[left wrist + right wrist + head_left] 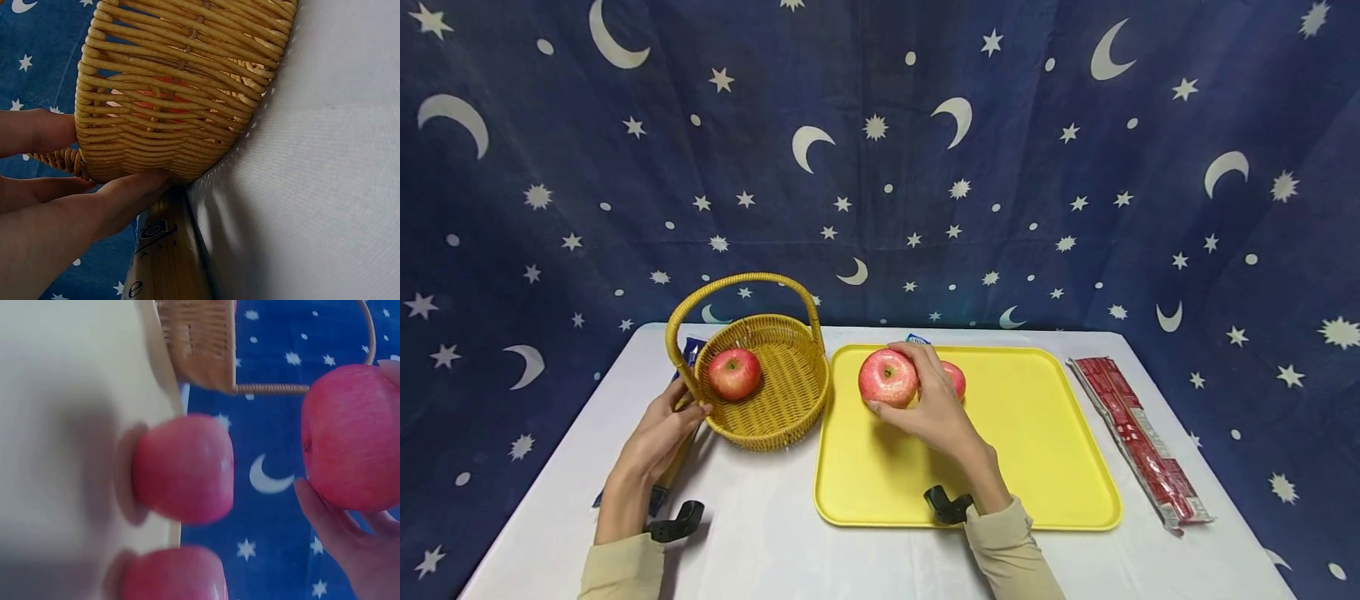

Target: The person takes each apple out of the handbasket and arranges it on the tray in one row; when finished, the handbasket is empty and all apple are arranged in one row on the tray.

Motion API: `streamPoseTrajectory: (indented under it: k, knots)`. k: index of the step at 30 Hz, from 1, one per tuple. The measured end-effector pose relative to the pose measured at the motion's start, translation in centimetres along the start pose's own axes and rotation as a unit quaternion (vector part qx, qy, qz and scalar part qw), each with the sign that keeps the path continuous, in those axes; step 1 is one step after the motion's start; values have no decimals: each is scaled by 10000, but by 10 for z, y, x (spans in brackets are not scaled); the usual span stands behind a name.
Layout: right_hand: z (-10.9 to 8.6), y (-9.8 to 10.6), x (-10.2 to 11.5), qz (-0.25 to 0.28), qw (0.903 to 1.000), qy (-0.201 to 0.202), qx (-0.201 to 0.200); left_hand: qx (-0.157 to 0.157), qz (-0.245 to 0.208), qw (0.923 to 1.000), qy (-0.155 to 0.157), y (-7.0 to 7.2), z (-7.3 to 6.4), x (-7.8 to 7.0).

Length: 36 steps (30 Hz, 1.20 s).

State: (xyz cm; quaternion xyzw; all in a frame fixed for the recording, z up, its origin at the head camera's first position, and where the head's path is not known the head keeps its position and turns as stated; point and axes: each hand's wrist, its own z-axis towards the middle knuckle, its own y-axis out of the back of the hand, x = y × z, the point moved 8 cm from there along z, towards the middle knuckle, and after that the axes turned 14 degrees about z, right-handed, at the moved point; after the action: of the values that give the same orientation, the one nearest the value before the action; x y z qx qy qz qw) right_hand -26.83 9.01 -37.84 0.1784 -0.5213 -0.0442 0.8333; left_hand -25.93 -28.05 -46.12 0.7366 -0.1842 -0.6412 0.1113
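Observation:
A woven basket (793, 379) with an arched handle stands at the left of the table, and one red apple (734, 374) lies inside it. My left hand (655, 442) grips the basket's left rim beside the handle's foot; in the left wrist view its fingers press against the woven wall (175, 112). Above the yellow tray (1030, 450), my right hand (940, 417) holds a red apple (886, 380) between thumb and fingers. Two more apples (184, 469) sit on the tray in the right wrist view; in the head view the right hand partly covers what shows of them.
Under my left hand and beside the basket lies a long packet (169, 250) with straw-yellow contents and blue ends. A long red packet (1138, 442) lies right of the tray. Behind the tray a small blue wrapper (917, 339) peeks out. A starry blue curtain (880, 233) hangs behind the table.

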Motion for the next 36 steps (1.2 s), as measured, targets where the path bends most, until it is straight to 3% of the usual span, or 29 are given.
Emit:
streamPoseTrajectory:
  k: [11, 19, 29, 36]
  knots:
    - [-19, 53, -13, 197, 9982, -92, -561, 61, -75, 10000, -19, -1, 0, -1]
    - [-23, 85, -23, -102, 9940, -279, -1055, 77, -36, 10000, 31, 1, 0, -1]
    - [-29, 114, -44, -395, 9859, -611, -1509, 81, -59, 9999, 49, 0, -1, 1]
    - [-31, 123, -59, -481, 9813, -803, -1679, 61, -24, 10000, 40, 1, 1, -1]
